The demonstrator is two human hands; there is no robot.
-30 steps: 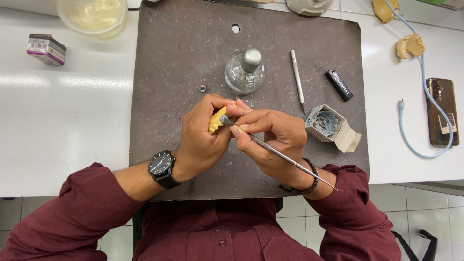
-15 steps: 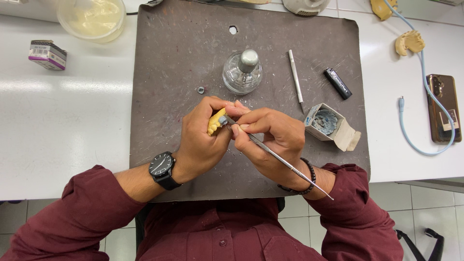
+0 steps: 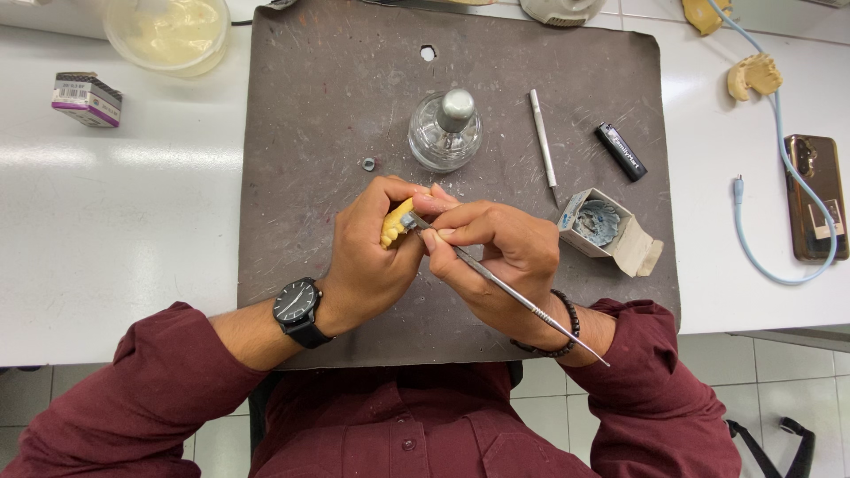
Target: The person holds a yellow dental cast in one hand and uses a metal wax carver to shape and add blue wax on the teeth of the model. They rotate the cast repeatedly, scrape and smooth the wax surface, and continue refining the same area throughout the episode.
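Nearest the viewer, two maroon sleeves lead to both hands over the near half of a dark grey work mat lying on the white counter. The left hand, with a black wristwatch at the wrist, is curled around a yellow dental cast, fingers pressed against it from behind. The right hand, wearing a dark bead bracelet, pinches a slim metal instrument like a pen; its tip meets a small grey patch on the cast, and its shaft runs back over the right wrist. Compared with the frames from one second and half a second earlier, the hands, the cast and the instrument stand in the same place and pose; no shift can be made out.

Farther out on the mat: an open small carton holding blue-grey material, a white-handled tool, a black lighter, a glass burner with a metal cap and a small grey ring.

Beyond the mat on the counter: a small printed box, a translucent bowl of cream-coloured mix, a second yellow cast, a pale blue cable and a phone.
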